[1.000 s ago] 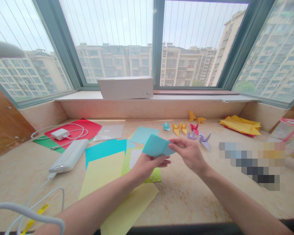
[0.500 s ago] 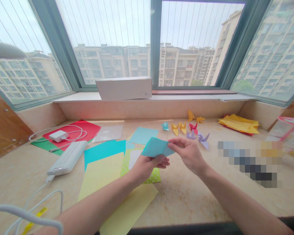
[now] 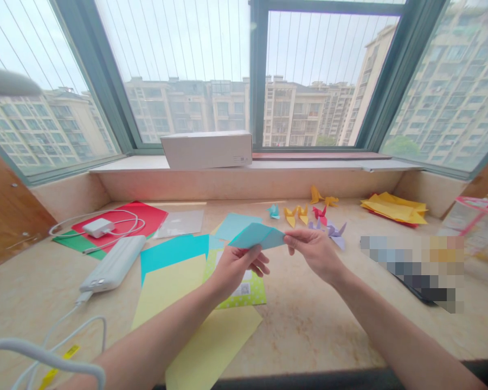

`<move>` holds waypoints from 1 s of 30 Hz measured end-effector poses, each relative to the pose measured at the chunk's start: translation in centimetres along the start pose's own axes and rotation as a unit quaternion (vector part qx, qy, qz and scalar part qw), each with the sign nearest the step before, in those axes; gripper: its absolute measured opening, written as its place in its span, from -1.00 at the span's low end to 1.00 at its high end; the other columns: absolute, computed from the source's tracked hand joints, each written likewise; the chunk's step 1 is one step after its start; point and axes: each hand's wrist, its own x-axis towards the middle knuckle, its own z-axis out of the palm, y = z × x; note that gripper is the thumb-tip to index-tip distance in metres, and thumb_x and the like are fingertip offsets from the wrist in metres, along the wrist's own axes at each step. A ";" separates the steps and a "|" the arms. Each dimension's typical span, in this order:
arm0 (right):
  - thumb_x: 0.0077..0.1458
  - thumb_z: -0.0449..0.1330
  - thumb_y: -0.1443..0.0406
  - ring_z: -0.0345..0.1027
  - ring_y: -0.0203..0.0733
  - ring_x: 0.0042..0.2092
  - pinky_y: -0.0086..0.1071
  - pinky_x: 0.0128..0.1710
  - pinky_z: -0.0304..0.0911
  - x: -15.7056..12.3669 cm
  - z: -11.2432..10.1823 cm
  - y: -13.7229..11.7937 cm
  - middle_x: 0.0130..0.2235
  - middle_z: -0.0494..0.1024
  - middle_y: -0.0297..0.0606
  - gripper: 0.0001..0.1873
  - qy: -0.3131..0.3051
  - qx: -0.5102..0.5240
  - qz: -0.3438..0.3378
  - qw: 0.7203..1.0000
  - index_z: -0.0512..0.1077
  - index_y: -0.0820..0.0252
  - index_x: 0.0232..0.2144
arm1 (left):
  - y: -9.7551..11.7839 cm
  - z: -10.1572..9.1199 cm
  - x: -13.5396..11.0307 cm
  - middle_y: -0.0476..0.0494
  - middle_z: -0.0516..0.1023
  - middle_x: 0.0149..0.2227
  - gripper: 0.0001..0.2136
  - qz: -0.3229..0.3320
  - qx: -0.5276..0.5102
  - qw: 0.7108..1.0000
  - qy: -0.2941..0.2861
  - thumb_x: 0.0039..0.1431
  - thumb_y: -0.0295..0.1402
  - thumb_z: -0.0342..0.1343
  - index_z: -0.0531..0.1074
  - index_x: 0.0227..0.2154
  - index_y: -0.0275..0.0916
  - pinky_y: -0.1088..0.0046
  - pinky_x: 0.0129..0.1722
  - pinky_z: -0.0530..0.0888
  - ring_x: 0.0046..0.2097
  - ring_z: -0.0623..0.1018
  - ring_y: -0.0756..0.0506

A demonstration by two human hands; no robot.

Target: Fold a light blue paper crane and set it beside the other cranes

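Between my hands, above the counter, is a folded piece of light blue origami paper (image 3: 254, 236). My left hand (image 3: 239, 268) grips its left part from below, with the thumb on the near edge and the other fingers curled under. At the right corner, my right hand (image 3: 311, 246) pinches the paper between thumb and forefinger. Behind my right hand stand several folded paper cranes: a blue one (image 3: 274, 211), yellow ones (image 3: 290, 216), a red one (image 3: 319, 213) and purple ones (image 3: 337, 234). Under my left hand lies a green dotted packet (image 3: 254, 292), partly hidden.
Flat sheets lie left of centre: pale yellow (image 3: 168, 287), bright blue (image 3: 174, 250), light blue (image 3: 238, 225) and red (image 3: 154, 216). A white power bank (image 3: 114, 265) with cables sits at left. Yellow paper (image 3: 394, 207) is stacked at right, near a blurred-out object (image 3: 415, 271). A white box (image 3: 207, 150) rests on the sill.
The blue paper has tilted and looks narrower, with a raised fold across it. My left hand has shifted slightly left, and my right hand has moved a little right, still pinching the corner.
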 end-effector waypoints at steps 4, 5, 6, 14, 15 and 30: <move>-0.06 0.38 0.10 0.48 -0.07 -0.06 -0.19 -0.09 0.39 0.4 0.0 0.9 -0.13 0.63 -0.17 -0.78 -0.027 0.023 -0.043 0.998 0.62 0.08 -0.38 | 0.2 -0.6 -0.2 -0.22 0.62 -0.25 -0.66 0.039 -0.050 0.998 -0.012 0.03 -0.19 0.32 0.59 -0.17 -0.29 0.44 -0.33 0.46 -0.32 0.59 -0.10; -0.02 0.35 0.13 0.44 -0.04 0.03 -0.17 -0.04 0.37 0.5 -0.1 1.2 -0.01 0.58 -0.15 -0.82 -0.025 0.015 -0.050 0.998 0.62 0.08 -0.39 | 0.2 -0.7 -0.2 -0.22 0.62 -0.20 -0.64 0.038 -0.067 0.997 -0.026 0.03 -0.23 0.31 0.58 -0.10 -0.26 0.43 -0.26 0.46 -0.27 0.59 -0.10; 0.03 0.31 0.17 0.39 -0.02 0.09 -0.16 -0.01 0.36 0.5 -0.2 1.5 0.06 0.54 -0.14 -0.84 -0.017 -0.002 -0.055 0.998 0.61 0.09 -0.38 | 0.1 -0.8 -0.2 -0.22 0.62 -0.16 -0.62 0.033 -0.085 0.995 -0.044 0.04 -0.26 0.30 0.56 -0.06 -0.24 0.42 -0.19 0.46 -0.21 0.58 -0.12; 0.14 0.01 0.51 -0.01 -0.05 0.35 -0.03 0.27 0.06 -0.6 -0.4 1.9 0.37 0.05 -0.19 -0.41 -0.027 -0.345 -0.275 0.897 0.33 -0.02 0.16 | -1.0 -0.7 0.6 -0.19 0.62 -0.20 -0.53 0.035 -0.032 0.996 0.077 0.12 -0.16 0.25 0.48 0.06 -0.26 0.35 -0.10 0.44 -0.18 0.54 -0.11; 0.14 0.03 0.51 -0.06 -0.02 0.37 -0.01 0.28 0.04 -0.9 -0.2 1.9 0.39 -0.01 -0.18 -0.37 -0.061 -0.389 -0.294 0.871 0.28 -0.04 0.21 | -1.0 -0.7 0.7 -0.18 0.62 -0.25 -0.50 0.028 -0.031 0.995 0.095 0.09 -0.16 0.28 0.46 0.07 -0.28 0.37 -0.13 0.44 -0.23 0.55 -0.09; 0.28 0.11 0.37 0.02 -0.01 0.35 -0.08 0.25 0.12 -0.6 -0.5 1.8 0.40 0.00 -0.06 -0.60 -0.249 -0.378 -0.312 0.835 0.41 -0.02 0.13 | -0.2 -0.4 0.7 -0.15 0.59 -0.25 -0.61 -0.024 -0.136 0.988 0.071 -0.02 -0.23 0.37 0.50 -0.13 -0.28 0.47 -0.32 0.49 -0.32 0.57 -0.04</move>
